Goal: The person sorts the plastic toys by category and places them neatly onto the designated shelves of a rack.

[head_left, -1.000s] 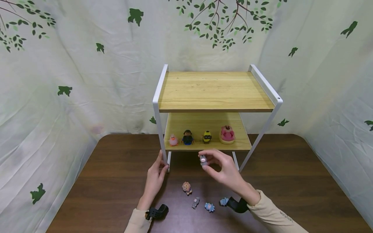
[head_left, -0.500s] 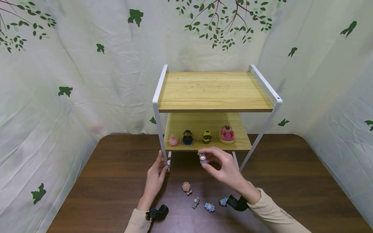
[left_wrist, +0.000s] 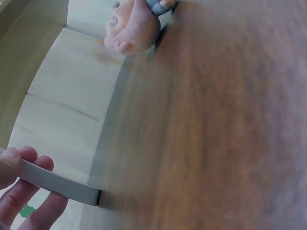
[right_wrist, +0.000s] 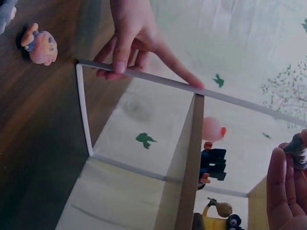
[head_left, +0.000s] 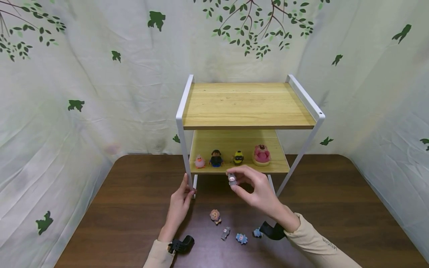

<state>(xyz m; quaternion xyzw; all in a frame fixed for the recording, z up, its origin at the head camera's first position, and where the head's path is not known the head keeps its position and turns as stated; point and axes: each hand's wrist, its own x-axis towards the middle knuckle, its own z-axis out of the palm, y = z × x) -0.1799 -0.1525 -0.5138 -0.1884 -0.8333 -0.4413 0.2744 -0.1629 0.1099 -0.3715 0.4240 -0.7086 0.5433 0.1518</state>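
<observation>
My right hand [head_left: 259, 191] pinches a small grey figurine with a pale face [head_left: 232, 180] between thumb and fingers, just in front of the lower shelf board's [head_left: 231, 137] edge. The figurine is partly cut off at the right of the right wrist view. My left hand [head_left: 178, 206] grips the white front-left leg [left_wrist: 60, 184] of the two-tier shelf, thumb on one side and fingers on the other. On the lower board stand a pink duck figure [head_left: 199, 162], a dark-clothed figure [head_left: 216, 159], a yellow-and-black figure [head_left: 238, 158] and a pink bear [head_left: 261, 154].
On the brown table [head_left: 134, 223] in front of the shelf lie a peach-coloured figurine [head_left: 215, 216], another grey one [head_left: 225, 233] and two blue ones, a nearer blue figurine [head_left: 241, 238] and a blue figurine [head_left: 257, 232] partly behind the right wrist camera. The upper board [head_left: 248, 106] overhangs the lower one.
My right hand has risen slightly and shifted a little left with the grey figurine, closer to the lower board. The left hand stays on the shelf leg.
</observation>
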